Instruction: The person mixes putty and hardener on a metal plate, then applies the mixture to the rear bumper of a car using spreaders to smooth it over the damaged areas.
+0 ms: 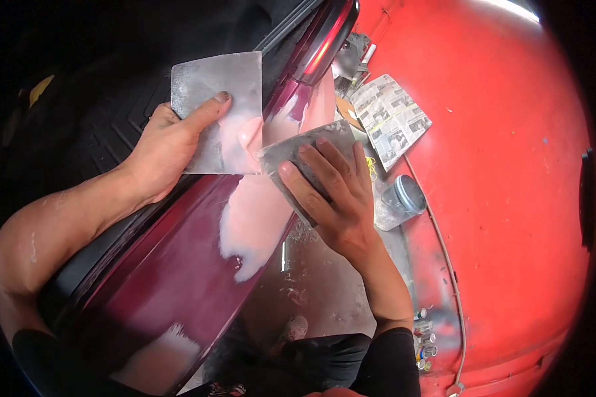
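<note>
My left hand (169, 142) grips a thin grey metal sheet (198, 76), its thumb lying across the face. Pinkish body filler (235, 145) is smeared on that sheet's lower right corner. My right hand (338, 195) holds a second grey flat sheet, a spreader (281, 149), with the fingers spread over its face and the thumb hidden behind. The two sheets meet or overlap at the filler corner. Below them runs a maroon car panel (172, 248) with a broad pink filler patch (258, 212) and a smaller pale patch (159, 360) nearer me.
A lit tail light (321, 46) tops the panel, beside the dark car interior (106, 66). Along the red wall (503, 165) are a newspaper (392, 119), a lidded clear jar (400, 202), a cable (444, 251) and several small cans (425, 337).
</note>
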A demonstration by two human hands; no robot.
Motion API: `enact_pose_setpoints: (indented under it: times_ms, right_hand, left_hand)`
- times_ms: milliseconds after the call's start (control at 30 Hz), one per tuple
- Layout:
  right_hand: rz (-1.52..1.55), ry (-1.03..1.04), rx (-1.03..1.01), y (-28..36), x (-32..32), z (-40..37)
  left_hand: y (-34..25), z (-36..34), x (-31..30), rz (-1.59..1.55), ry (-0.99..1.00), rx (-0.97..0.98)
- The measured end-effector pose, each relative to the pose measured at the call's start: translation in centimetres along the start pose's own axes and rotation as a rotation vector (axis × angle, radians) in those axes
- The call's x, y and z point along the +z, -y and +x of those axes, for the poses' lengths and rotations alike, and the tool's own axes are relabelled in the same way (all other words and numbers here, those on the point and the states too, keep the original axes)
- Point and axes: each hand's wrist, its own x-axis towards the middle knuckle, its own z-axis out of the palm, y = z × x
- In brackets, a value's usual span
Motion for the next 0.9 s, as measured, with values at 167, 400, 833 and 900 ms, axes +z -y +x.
enact_pose_setpoints:
  times_ms: [167, 400, 833, 900]
  right_hand:
    - [-0.024, 0.002, -0.038, 0.1, 0.8, 0.4]
    - [-0.003, 0.137, -0.031, 0.9, -0.1, 1.2]
    - [-0.429, 0.289, 0.132, -5.3, 5.1, 0.4]
    - [-0.493, 0.285, 0.116, -5.6, 6.0, 0.7]
  left_hand:
    - [0.3, 0.0, -0.2, 0.019, 0.019, 0.018]
    - [0.5, 0.1, -0.3, 0.069, 0.002, 0.047]
    - [0.0, 0.9, -0.8, 0.012, -0.164, 0.018]
    - [0.1, 0.9, -0.8, 0.022, -0.15, 0.017]
